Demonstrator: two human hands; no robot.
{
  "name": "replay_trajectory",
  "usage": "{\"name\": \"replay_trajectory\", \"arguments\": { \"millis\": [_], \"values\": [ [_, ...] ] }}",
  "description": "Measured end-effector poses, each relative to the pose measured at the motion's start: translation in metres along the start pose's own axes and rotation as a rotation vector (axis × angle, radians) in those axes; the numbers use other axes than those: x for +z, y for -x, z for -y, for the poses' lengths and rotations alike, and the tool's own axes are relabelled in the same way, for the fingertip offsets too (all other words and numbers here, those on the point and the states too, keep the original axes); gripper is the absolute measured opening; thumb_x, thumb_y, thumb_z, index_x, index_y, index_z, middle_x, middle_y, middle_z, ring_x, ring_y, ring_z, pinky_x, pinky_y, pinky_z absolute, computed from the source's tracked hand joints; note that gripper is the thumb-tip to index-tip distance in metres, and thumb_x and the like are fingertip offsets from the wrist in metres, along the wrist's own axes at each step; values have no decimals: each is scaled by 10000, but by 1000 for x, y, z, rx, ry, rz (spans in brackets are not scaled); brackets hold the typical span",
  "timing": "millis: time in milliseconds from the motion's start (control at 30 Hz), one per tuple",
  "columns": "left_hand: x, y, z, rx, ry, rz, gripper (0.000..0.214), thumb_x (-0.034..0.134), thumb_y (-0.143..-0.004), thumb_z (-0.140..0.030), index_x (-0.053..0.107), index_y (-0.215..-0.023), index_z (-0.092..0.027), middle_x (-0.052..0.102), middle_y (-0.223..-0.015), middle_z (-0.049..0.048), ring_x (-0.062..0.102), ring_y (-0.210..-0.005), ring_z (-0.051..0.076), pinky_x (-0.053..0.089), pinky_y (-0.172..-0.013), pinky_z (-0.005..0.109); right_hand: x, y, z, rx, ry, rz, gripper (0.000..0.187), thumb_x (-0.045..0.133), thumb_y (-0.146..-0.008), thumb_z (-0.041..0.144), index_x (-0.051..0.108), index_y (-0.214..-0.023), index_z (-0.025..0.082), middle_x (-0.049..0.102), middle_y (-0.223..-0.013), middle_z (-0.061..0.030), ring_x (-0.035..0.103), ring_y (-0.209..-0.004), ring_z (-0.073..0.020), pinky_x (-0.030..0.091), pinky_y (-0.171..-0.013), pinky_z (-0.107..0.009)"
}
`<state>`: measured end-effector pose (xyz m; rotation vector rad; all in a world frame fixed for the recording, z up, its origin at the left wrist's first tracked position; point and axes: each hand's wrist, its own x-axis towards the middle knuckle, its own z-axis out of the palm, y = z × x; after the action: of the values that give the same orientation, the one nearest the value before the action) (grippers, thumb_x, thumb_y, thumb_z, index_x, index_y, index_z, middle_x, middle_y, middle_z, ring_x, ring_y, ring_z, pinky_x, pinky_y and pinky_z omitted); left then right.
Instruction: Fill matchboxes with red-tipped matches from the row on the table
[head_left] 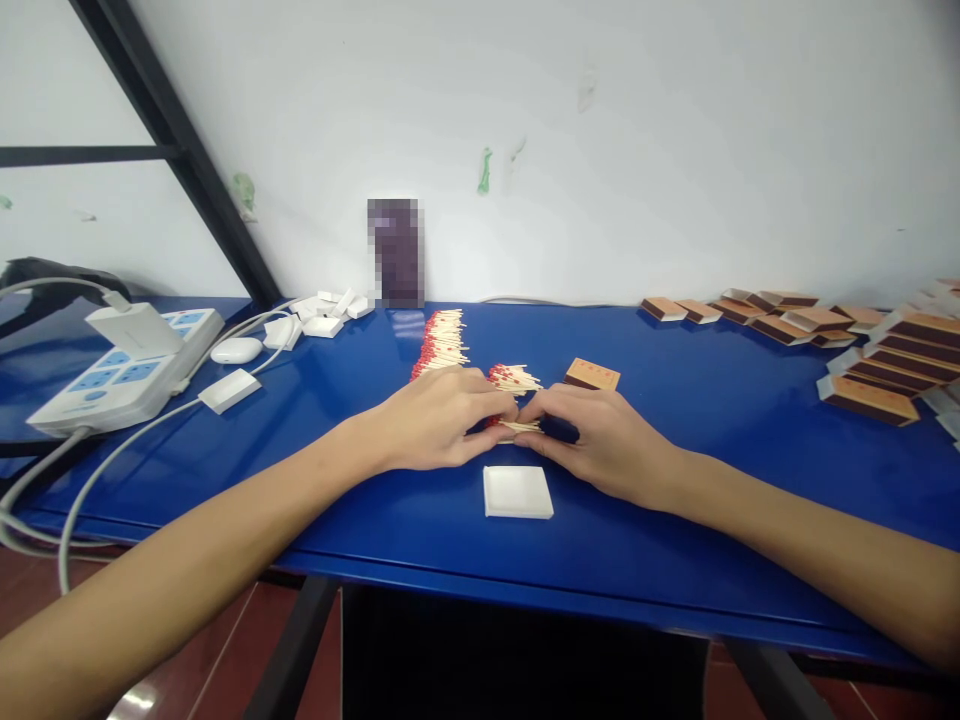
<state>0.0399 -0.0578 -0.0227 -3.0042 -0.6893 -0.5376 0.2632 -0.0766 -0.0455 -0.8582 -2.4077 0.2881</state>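
Observation:
My left hand (457,415) and my right hand (592,435) meet at the middle of the blue table, pinching a small bunch of matches (519,427) between their fingertips. The left fingers are at the red heads, the right ones at the bare wooden ends. Just beyond lies a loose pile of matches (516,378). Farther back and left, a long row of matches (442,340) is partly hidden by my left hand. An orange matchbox sleeve (592,374) rests behind my right hand. Nearer me sits a white matchbox tray (517,492).
Several white trays (322,318) lie heaped at the back left. Many matchbox sleeves (795,320) spread along the back right, with stacked ones (892,370) at the right edge. A power strip (127,370), cables and a white case (236,350) occupy the left. A blurred dark object (397,255) leans against the wall.

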Motion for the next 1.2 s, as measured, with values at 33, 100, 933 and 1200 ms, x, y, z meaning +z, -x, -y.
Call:
{"name": "replay_trajectory", "arguments": {
  "millis": [33, 100, 933, 1200],
  "values": [
    [0, 0, 0, 1, -7, 15, 205, 504, -946, -297, 651, -942, -153, 631, -782, 43, 571, -732, 171, 439, -682, 292, 0, 0, 0, -1, -1, 3, 106, 581, -940, 273, 629, -880, 201, 681, -799, -8, 608, -725, -143, 458, -644, -264],
    [0, 1, 0, -4, -21, 33, 197, 536, -933, -327, 634, -947, -157, 606, -755, 29, 547, -689, 163, 418, -644, 281, -1, 0, 0, -3, 3, 7, 91, 580, -937, 250, 625, -876, 200, 685, -811, -10, 611, -738, -146, 459, -650, -264],
    [-17, 6, -19, 48, 227, -34, 109, 612, -853, -276, 590, -814, -176, 605, -682, -32, 532, -602, 87, 411, -577, 223, -20, 7, 36, 80, -101, 29, 45, 646, -879, 271, 623, -852, 243, 720, -788, 40, 653, -660, -121, 477, -568, -234],
    [-16, 6, -26, 79, 297, 67, 100, 680, -793, -254, 605, -792, -187, 629, -681, -44, 562, -608, 89, 428, -577, 225, -17, 12, 44, 86, -128, 152, 26, 647, -869, 252, 646, -844, 244, 717, -833, 6, 665, -726, -153, 514, -639, -267]
  ]
}}
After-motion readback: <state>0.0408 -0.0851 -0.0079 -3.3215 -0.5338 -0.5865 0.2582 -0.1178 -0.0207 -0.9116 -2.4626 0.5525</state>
